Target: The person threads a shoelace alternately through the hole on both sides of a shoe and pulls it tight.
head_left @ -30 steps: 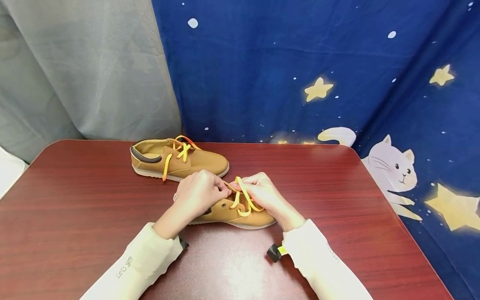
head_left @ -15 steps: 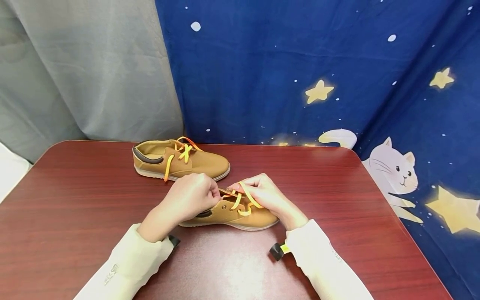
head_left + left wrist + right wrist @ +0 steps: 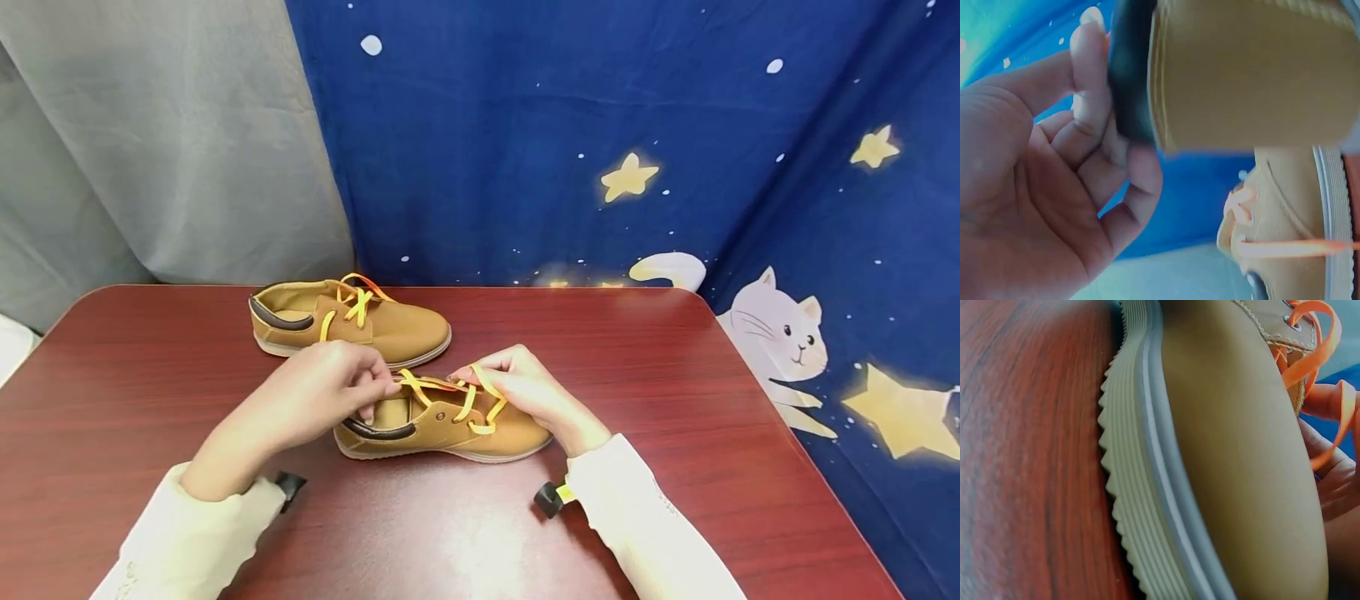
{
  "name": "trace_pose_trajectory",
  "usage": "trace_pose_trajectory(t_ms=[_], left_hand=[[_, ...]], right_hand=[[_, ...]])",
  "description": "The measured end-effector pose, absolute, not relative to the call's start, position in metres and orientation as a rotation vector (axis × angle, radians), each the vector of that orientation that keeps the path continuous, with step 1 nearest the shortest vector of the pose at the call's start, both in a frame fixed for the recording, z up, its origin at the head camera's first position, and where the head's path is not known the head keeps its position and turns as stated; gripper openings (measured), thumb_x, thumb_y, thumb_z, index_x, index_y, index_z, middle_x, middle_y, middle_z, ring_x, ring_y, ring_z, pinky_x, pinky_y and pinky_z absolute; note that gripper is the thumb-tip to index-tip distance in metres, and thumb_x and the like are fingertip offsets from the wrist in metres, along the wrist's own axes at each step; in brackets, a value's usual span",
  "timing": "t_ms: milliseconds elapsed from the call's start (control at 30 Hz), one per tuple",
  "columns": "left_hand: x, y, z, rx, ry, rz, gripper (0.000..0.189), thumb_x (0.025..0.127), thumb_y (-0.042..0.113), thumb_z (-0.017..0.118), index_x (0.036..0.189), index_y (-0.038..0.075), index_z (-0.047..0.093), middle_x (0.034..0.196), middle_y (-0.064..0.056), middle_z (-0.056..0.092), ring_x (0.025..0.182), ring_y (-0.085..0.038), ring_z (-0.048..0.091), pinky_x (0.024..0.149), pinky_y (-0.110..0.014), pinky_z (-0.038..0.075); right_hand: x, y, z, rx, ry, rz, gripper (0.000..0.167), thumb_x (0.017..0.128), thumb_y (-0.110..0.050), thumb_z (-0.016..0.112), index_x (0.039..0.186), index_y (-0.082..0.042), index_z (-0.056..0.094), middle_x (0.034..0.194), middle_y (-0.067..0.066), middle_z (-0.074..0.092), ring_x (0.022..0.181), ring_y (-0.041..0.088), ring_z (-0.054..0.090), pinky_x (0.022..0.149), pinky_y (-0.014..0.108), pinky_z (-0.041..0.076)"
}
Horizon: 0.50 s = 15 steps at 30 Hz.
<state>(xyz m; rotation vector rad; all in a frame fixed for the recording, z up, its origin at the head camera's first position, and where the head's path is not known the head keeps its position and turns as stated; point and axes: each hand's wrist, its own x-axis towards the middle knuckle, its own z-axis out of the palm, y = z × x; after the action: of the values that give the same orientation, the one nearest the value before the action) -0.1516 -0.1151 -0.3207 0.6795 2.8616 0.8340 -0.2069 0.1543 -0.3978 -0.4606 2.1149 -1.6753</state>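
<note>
A tan lace-up shoe [image 3: 517, 429] stands on the table, toe to the right. At its opening, my left hand [image 3: 315, 392] pinches the yellow-orange shoelace [image 3: 416, 389] between thumb and index finger. From there the lace runs toward the eyelets. In the left wrist view the other fingers of that hand curl close to the dark-padded heel [image 3: 1135, 75]. My right hand [image 3: 525, 383] grips the shoe's far lacing edge, its fingertips partly hidden. A lace loop [image 3: 1346, 409] hangs over its fingers.
Behind and to the left stands a matching tan shoe [image 3: 408, 329] with crossed yellow-orange laces. The dark red table [image 3: 615, 333] ends at a grey curtain [image 3: 187, 150] and a blue star-patterned curtain [image 3: 487, 150].
My left hand has moved left from the eyelets to over the heel opening, drawing out the lace. The shoe's opening shows more now. My right hand stays at the lacing edge.
</note>
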Motion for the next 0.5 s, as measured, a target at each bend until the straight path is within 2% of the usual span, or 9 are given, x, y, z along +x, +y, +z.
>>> trace_pose_trajectory(t_ms=[133,267,400,500], left_hand=[[-0.148,-0.130,-0.322,0.678,2.819,0.908,0.014,0.097,0.026,0.068,0.084,0.020,0.069,0.059,0.016,0.058,0.059,0.000,0.051,0.065,-0.021,0.042],[-0.145,-0.136,-0.326,0.655,2.773,0.992,0.015,0.098,0.028,0.067,0.086,0.019,0.069,0.061,0.015,0.059,0.061,0.000,0.052,0.064,-0.020,0.042],[-0.139,-0.140,-0.326,0.628,2.774,1.042,0.016,0.098,0.030,0.067,0.085,0.020,0.068,0.062,0.013,0.059,0.063,0.000,0.053,0.064,-0.021,0.041],[-0.134,-0.142,-0.325,0.588,2.798,1.044,0.017,0.097,0.033,0.067,0.085,0.022,0.068,0.062,0.014,0.059,0.064,0.000,0.054,0.066,-0.021,0.040]], right_hand=[[-0.207,0.154,-0.396,-0.479,2.072,-1.696,0.029,0.098,-0.016,0.061,0.108,0.006,0.075,0.107,0.014,0.078,0.100,0.007,0.071,0.090,0.022,0.054],[-0.208,0.157,-0.393,-0.527,2.060,-1.717,0.040,0.103,-0.018,0.045,0.108,0.009,0.074,0.110,0.018,0.076,0.104,0.012,0.073,0.098,0.026,0.053],[-0.209,0.158,-0.390,-0.503,1.984,-1.740,0.054,0.101,-0.020,0.029,0.108,0.012,0.072,0.116,0.019,0.074,0.113,0.015,0.071,0.104,0.024,0.048],[-0.210,0.159,-0.390,-0.441,1.894,-1.754,0.059,0.101,-0.024,0.025,0.111,0.014,0.069,0.119,0.017,0.073,0.117,0.015,0.069,0.105,0.021,0.046]])
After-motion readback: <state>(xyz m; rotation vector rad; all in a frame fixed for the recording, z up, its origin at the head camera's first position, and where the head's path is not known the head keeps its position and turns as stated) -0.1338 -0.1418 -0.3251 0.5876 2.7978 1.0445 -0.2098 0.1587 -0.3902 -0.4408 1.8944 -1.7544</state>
